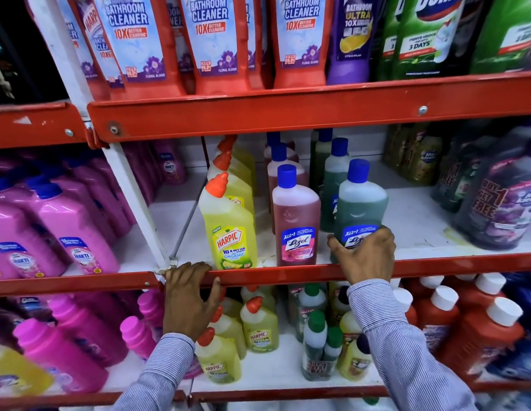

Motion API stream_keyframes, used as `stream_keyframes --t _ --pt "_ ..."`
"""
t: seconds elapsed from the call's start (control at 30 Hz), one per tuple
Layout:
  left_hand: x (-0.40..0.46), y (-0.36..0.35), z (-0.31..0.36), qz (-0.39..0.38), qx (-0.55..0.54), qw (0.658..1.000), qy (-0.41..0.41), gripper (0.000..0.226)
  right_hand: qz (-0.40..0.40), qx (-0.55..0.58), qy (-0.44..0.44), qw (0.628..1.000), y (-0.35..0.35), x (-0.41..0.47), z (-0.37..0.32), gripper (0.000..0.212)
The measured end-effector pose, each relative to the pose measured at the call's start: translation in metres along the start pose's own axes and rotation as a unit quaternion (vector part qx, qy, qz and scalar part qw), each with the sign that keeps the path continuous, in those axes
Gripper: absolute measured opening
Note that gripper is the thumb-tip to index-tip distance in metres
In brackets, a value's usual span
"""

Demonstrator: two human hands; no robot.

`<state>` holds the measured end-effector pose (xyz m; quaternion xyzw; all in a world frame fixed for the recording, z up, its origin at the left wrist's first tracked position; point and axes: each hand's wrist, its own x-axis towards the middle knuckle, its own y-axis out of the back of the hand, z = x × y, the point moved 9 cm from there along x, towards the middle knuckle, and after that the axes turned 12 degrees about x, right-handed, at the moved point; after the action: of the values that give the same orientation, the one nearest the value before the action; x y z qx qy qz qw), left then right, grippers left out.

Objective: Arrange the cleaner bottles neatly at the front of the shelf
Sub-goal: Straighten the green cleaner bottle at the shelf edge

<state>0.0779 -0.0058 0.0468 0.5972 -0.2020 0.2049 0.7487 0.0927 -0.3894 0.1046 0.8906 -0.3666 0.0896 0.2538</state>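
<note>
On the middle shelf [288, 269] a green Lizol bottle [360, 200] with a blue cap stands at the front edge, and my right hand [366, 256] is wrapped around its lower part. Left of it stands a pink Lizol bottle [295, 215], then a yellow Harpic bottle [228, 226] with an orange cap, both upright at the front. More bottles of each kind line up behind them. My left hand [188, 298] grips the red front rail of the shelf, below and left of the Harpic bottle.
Dark bundled bottles [501, 203] fill the right of the middle shelf. Pink bottles [71, 229] occupy the neighbouring bay on the left. Red Harpic Bathroom Cleaner bottles [217, 40] stand above; yellow, green and red bottles [466, 324] crowd the shelf below. A white upright post [130, 185] divides the bays.
</note>
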Motion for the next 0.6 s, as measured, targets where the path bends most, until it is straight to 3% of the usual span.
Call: stream_keyframes --t 0.17,0.27,0.4,0.5,0.6 --pt "-0.001 0.001 -0.001 0.0 -0.012 1.0 -0.003 0.035 -0.003 0.021 -0.012 1.0 0.004 -0.007 0.001 0.094" --pt "-0.002 0.002 -0.001 -0.006 -0.012 1.0 -0.003 0.038 0.049 0.062 0.023 0.997 0.018 -0.018 -0.005 0.094" --pt "-0.002 0.004 -0.001 -0.007 -0.022 1.0 0.005 0.04 0.146 0.235 0.176 0.945 0.045 -0.059 -0.038 0.049" --pt "0.0 0.009 0.002 -0.007 -0.028 1.0 0.004 0.042 0.081 0.254 0.285 0.921 0.028 -0.095 -0.075 0.019" --pt "0.003 0.017 0.001 -0.003 -0.047 0.999 0.002 0.047 -0.06 0.232 0.318 0.917 -0.023 -0.115 -0.096 0.02"
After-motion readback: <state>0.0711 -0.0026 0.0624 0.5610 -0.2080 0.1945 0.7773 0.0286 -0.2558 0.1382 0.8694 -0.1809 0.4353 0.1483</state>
